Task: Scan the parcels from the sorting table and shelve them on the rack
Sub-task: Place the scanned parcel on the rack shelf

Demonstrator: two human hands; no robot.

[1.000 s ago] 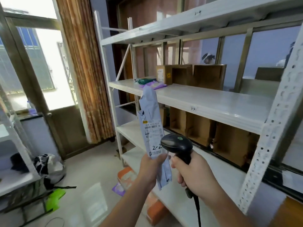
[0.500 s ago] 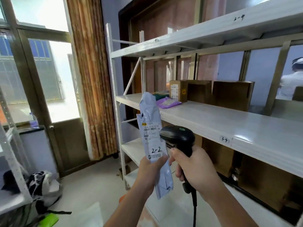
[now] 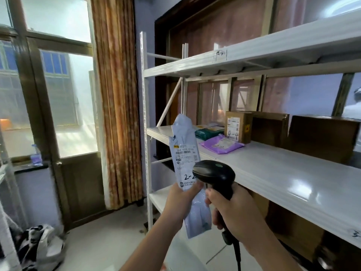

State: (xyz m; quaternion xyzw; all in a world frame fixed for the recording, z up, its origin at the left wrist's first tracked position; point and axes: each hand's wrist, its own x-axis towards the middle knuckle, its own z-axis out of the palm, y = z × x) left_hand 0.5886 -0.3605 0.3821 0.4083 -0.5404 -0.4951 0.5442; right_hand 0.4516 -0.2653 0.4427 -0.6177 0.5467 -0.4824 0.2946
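- I saw the grey poly mailer (image 3: 185,155) held upright in front of the rack, its crinkled top folded over and its white shipping label, with a barcode and a handwritten "2-2", facing me.
- My left hand (image 3: 180,200) pinched the mailer near its middle, thumb pressed across the foot of the label, the fingers wrapped behind; the soft lower end hung below the hand.
- My right hand (image 3: 232,212) was curled tight round the grip of a black handheld barcode scanner (image 3: 214,173), its glossy rounded head just beside the label and covering part of the handwriting; a cable ran down from the handle.
- The white metal rack (image 3: 273,173) stood to the right, with smooth shiny shelves and perforated uprights; handwritten marks sat on the shelf edges, too blurred for me to read.
- On the middle shelf lay a flat purple poly bag (image 3: 222,146), behind it a dark green packet (image 3: 208,132), and a cardboard box (image 3: 238,127) marked "4-4", with larger brown cartons (image 3: 322,137) further along.
- More cartons sat in shadow on the shelf below.
- To the left hung a ribbed orange-brown curtain (image 3: 117,94) beside a brown-framed glazed door (image 3: 58,104), and a heap of cloth (image 3: 41,245) lay on the pale floor.
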